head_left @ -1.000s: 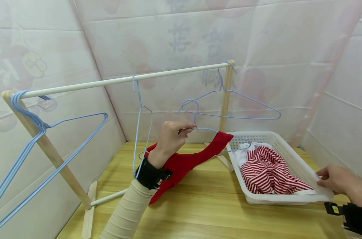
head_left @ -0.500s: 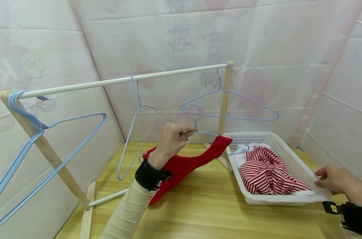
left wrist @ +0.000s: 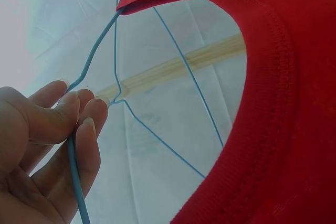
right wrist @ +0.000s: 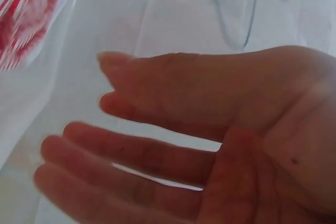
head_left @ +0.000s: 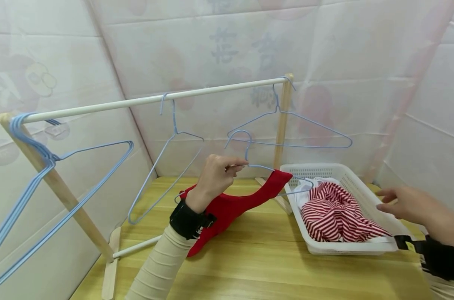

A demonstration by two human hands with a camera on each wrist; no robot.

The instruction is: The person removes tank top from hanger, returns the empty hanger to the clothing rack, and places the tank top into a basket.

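My left hand pinches the neck of a light blue wire hanger that carries a red garment; the garment's lower part lies on the wooden table. In the left wrist view the fingers clamp the blue wire beside the red garment. My right hand hovers with straight fingers above the right rim of a white basket and holds nothing. The right wrist view shows its open palm.
A white rail on wooden posts spans the table. An empty blue hanger swings at mid-rail, another hangs at the right end, several hangers at the left end. A red-and-white striped cloth fills the basket.
My right hand has let go of the basket's front right corner and lifted up over the rim, fingers spread. The mid-rail hanger has swung out to the left. My left hand barely moved.
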